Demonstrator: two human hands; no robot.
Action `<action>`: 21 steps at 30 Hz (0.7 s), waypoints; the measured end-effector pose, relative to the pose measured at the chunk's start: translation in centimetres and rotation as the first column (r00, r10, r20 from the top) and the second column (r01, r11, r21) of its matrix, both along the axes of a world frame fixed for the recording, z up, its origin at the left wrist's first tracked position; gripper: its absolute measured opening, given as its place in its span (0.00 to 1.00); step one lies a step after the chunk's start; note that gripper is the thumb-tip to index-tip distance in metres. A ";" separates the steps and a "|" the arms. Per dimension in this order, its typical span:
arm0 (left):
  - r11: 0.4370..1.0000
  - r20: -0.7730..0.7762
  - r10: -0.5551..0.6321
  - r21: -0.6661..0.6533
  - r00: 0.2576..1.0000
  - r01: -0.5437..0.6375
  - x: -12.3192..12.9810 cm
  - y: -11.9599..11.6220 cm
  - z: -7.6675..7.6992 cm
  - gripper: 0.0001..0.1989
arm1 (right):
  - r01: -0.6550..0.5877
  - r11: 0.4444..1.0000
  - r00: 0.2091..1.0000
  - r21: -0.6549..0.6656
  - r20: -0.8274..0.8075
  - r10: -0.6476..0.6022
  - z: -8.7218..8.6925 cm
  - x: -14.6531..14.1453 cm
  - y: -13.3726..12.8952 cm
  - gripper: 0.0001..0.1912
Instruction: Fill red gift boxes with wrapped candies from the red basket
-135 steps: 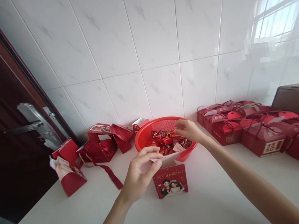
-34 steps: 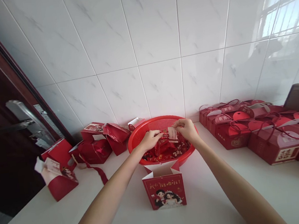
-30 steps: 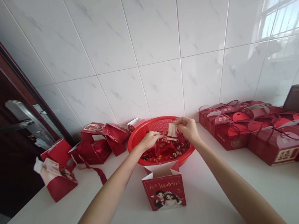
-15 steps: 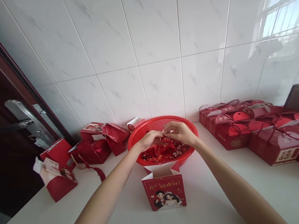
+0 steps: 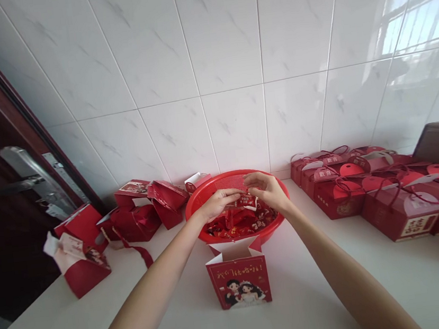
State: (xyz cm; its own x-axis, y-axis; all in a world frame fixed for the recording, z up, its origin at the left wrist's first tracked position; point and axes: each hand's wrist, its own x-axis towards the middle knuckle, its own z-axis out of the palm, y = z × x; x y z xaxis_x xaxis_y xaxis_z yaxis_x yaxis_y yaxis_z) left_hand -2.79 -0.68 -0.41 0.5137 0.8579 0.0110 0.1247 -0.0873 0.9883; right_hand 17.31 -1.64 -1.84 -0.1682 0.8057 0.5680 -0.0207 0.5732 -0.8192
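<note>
My left hand (image 5: 220,203) is over the near-left part of a red plastic basket (image 5: 192,205), its thumb and fingers closed on a small red wrapped candy (image 5: 247,200) with pale lettering. Beside it, my right hand (image 5: 267,190) has its fingers curved, with a gap between thumb and fingertips; whether the thumb touches the wrapper is hard to see. Several other red-wrapped candies (image 5: 236,221) lie in the basket below. In front of the basket stands an open-topped red gift box (image 5: 240,282), upright, printed with a cartoon bride and groom.
Rows of red gift boxes with handles (image 5: 342,200) stand on the right of the white table (image 5: 174,319). More red boxes (image 5: 138,222), one with a ribbon, are at the left, near a dark door (image 5: 5,212). A tiled wall (image 5: 234,125) rises behind.
My right fingers have drawn a little apart from my left fingertips and loosened. The candy's printed wrapper now shows between the hands. The view has shifted slightly.
</note>
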 end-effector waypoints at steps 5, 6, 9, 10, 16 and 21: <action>0.995 -0.138 0.095 0.022 0.986 -0.093 -0.2 0.7 -0.9 0.20 | 0.091 0.992 0.990 -0.092 0.118 -0.079 -0.1 -0.1 0.3 0.10; 0.992 -0.184 0.121 0.056 0.976 -0.112 -0.2 0.8 -1.1 0.18 | 0.139 0.985 0.982 -0.107 0.147 -0.122 -0.1 -0.2 0.4 0.10; 0.981 -0.296 0.158 0.158 0.942 -0.114 -0.3 1.1 -1.5 0.14 | 0.245 0.958 0.956 -0.149 0.201 -0.213 -0.3 -0.1 0.7 0.11; 0.979 -0.318 0.156 0.172 0.935 -0.105 -0.4 1.1 -1.5 0.13 | 0.260 0.952 0.951 -0.161 0.212 -0.224 -0.4 0.0 0.8 0.12; 0.970 -0.251 0.085 0.241 0.964 -0.023 -0.1 0.6 -1.1 0.18 | 0.096 0.981 0.950 -0.169 0.311 -0.039 -0.8 -0.1 1.0 0.07; 0.982 -0.178 -0.002 0.187 0.984 0.035 -0.1 0.5 -1.3 0.25 | 0.121 0.987 0.941 -0.107 0.328 -0.079 -0.8 -0.3 1.1 0.03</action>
